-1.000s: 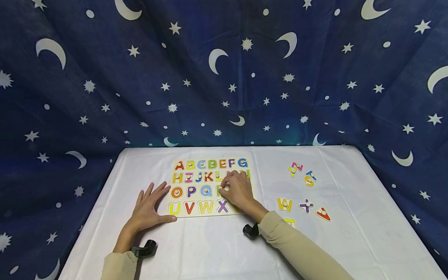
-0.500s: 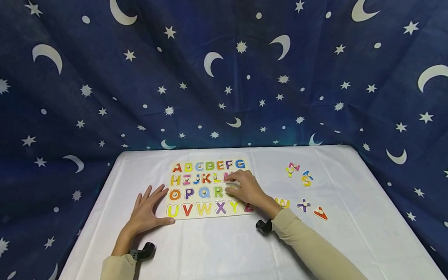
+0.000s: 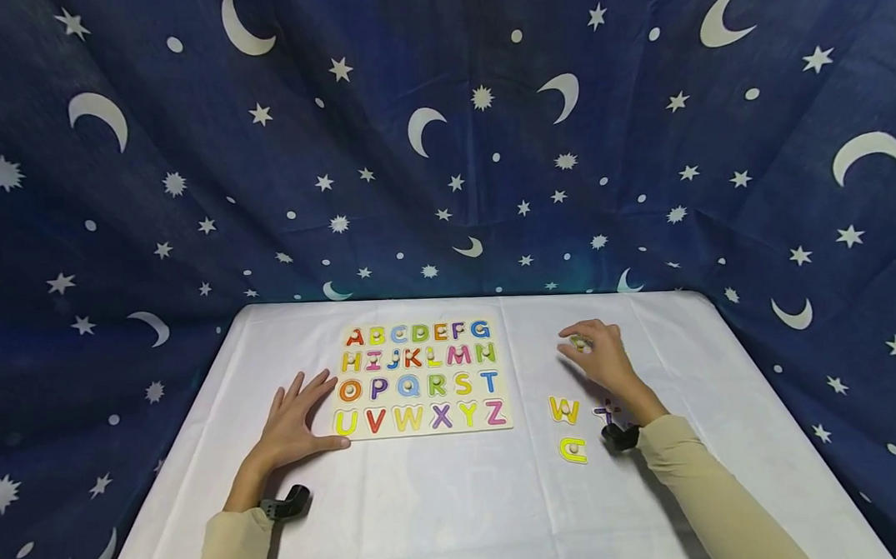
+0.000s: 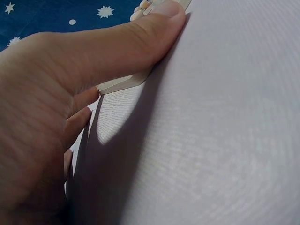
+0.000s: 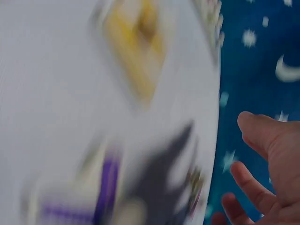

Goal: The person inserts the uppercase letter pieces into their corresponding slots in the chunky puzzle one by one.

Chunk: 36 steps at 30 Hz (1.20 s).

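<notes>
A dark blue backdrop [image 3: 442, 138] printed with moons and stars hangs behind and beside a table [image 3: 458, 512] under a white cloth. On the cloth, left of centre, lies one letter board [image 3: 421, 379], four rows filled from A to Z.

The left hand [image 3: 293, 428] lies flat on the cloth at the board's lower left corner, fingers spread and straight; the left wrist view shows the thumb [image 4: 140, 33] pressed against the board's edge.

The right hand [image 3: 605, 360] is out to the right of the board, well apart from it, over the loose pieces. Its fingers are curled down around a small yellowish piece [image 3: 578, 341]; only a bit of it shows, and I cannot tell whether thumb and finger actually pinch it or merely touch it. The right wrist view is too blurred to settle it.

Three more loose pieces show near that hand: a yellow W [image 3: 564, 409], a yellow C [image 3: 572, 449] just below it, and a purple cross [image 3: 608, 409] half hidden by the wrist. Any others are covered by the hand and sleeve [image 3: 713, 501].
</notes>
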Available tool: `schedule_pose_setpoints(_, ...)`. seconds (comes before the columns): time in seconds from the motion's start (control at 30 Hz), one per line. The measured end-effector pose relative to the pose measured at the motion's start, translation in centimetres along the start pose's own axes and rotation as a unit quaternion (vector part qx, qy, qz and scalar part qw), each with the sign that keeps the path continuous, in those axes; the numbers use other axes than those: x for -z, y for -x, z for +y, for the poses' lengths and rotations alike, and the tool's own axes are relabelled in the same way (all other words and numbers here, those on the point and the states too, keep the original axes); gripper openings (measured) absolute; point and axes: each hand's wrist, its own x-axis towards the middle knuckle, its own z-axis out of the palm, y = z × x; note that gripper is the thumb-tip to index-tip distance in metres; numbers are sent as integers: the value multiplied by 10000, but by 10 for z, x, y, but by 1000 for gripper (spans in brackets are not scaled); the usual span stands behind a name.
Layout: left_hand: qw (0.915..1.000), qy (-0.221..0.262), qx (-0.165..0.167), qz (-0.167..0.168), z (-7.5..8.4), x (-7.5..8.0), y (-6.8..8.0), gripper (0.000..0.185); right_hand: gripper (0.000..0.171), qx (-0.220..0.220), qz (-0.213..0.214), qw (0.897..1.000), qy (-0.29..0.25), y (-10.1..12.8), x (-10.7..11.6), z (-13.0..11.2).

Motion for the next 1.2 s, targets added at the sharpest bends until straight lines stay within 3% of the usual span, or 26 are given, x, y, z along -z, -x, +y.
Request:
schedule_pose_setpoints(0.2,9999,-29,70,-89,-2,0,1,111,25,-676,24,9958,616,12,29,38)
schedule_pose_setpoints(0.43,9999,-34,81,-62,-3,0,1,111,29,-1126,-408,9909,615,25,43,60)
schedule_pose_setpoints(0.8,9998,-21,-132,174,-1,0,1,110,27,-1268,-690,9887,397,33,52,68)
schedule_pose_setpoints(1.0,10000,-50,-22,82,0,1,0,110,26,-1343,-659,9883,312,34,51,69)
schedule_pose_setpoints(1.2,9998,-24,-98,197,1,1,1,110,25,-1280,-576,9896,305,35,51,68)
